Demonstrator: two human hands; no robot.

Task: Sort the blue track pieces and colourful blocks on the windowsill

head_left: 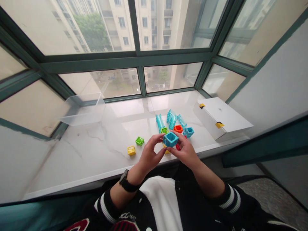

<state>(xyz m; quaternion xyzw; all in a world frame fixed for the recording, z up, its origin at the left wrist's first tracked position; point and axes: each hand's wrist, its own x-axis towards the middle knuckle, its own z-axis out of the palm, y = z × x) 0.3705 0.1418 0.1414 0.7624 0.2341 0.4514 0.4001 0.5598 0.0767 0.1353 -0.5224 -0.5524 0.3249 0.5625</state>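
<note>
In the head view, the person's left hand (152,153) and right hand (185,151) meet around a hollow blue cube (170,143), held up over the near edge of a white marbled sill (96,144). Both hands grasp it, the thumbs at its lower sides and the curled fingers at its upper sides, parted only as far as the cube's width. The left wrist wears a black watch (124,178).

Partly hidden behind the hands are a lime block (164,130), a yellow piece (166,149) and a red piece (177,147). Just beyond sit an orange-red block (178,129) and a second blue block (188,132), with translucent turquoise track pieces (171,119) behind them. To the left of the hands, a green cube (139,141) and a yellow cube (131,150) rest near each other.

Farther off, a clear plastic bin (83,119) stands at the left and a white box (222,114) with yellow-and-black tabs at the right. Dark green window frames (122,64) enclose the sill; apartment buildings and trees show through the glass.
</note>
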